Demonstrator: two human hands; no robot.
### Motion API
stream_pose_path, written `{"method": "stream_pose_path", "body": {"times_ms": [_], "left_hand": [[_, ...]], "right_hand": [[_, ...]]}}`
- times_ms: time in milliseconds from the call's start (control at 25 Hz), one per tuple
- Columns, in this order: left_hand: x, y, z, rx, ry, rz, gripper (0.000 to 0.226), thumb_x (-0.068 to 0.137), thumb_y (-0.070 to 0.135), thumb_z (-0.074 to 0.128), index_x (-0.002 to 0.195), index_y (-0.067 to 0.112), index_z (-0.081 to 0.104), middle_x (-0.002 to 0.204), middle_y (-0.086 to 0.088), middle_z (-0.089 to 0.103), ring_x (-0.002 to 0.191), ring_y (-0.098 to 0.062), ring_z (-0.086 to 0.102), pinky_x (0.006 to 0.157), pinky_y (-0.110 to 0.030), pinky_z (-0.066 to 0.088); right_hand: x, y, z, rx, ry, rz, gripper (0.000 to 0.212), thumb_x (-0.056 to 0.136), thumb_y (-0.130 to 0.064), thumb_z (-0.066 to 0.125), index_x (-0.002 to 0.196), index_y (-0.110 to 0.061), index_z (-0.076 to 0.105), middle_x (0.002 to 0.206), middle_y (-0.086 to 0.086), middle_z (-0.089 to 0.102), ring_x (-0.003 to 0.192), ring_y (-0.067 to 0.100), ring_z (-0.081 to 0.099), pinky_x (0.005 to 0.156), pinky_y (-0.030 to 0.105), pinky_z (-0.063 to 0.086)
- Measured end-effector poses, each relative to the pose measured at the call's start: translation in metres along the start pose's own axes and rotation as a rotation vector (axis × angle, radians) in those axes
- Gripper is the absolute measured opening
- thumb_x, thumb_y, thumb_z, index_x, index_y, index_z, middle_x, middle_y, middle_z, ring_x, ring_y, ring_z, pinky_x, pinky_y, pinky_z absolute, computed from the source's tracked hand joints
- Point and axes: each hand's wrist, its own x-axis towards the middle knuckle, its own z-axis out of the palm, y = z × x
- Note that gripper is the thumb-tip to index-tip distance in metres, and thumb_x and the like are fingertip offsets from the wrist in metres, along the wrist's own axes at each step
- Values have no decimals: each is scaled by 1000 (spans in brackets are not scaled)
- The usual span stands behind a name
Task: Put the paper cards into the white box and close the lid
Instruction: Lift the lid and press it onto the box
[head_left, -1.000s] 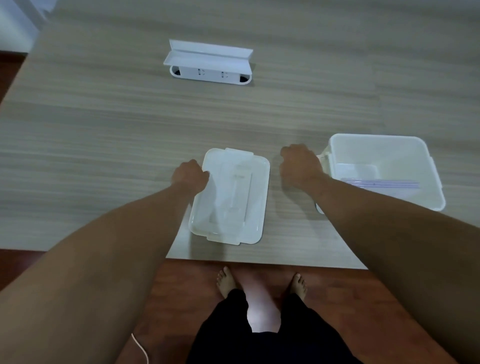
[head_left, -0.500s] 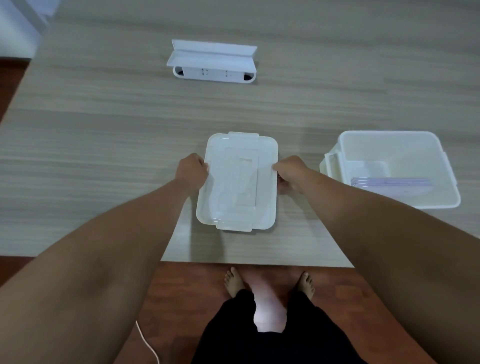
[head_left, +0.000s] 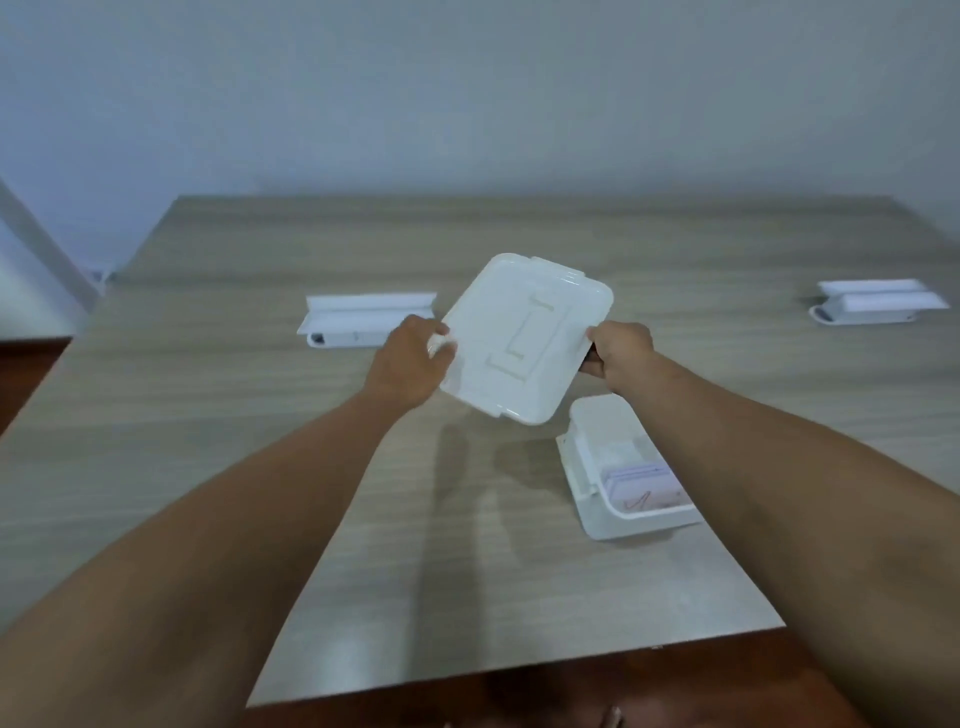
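The white plastic lid (head_left: 524, 338) is in the air above the table, tilted, top side toward me. My left hand (head_left: 413, 358) grips its left edge and my right hand (head_left: 618, 351) grips its right edge. Below and to the right stands the open white box (head_left: 587, 478) on the table, partly hidden by my right forearm. Inside it lies a stack of paper cards (head_left: 644, 488); the top one bears a red scribble.
The wooden table (head_left: 260, 441) ends in a near edge at the bottom. A white socket unit with a raised flap (head_left: 358, 319) sits behind my left hand, another one (head_left: 872, 306) at the far right. A grey wall rises behind the table.
Both hands have lifted the lid off the table and carried it up and a little to the right, tilting it. The camera has swung upward, so the wall and a second socket unit show.
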Motion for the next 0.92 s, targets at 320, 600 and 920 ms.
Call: {"method": "stream_pose_path", "body": {"times_ms": [320,600,920], "left_hand": [[10,84,33,40,-132,468,34,88,22,57,121,17,65,139,-3,55,130,-20,48,112,-37,36],[7,142,88,117,25,529,19,81,24,72,95,10,75,92,-5,75,86,-26,71,76,-36,55],[9,171,122,-368,-13,-93,30,82,28,72,84,-1,67,82,-27,69,69,-21,59,68,-33,52]], "right_hand": [[16,-50,-103,313,112,-7,26,88,9,46,108,-3,59,95,16,68,76,28,69,56,44,57],[36,-55,-162,321,-33,21,19,95,2,44,111,2,55,93,18,61,80,30,64,53,44,58],[85,-43,-237,-269,-52,-45,50,88,-34,60,131,-10,50,119,4,50,110,26,55,93,46,53]]}}
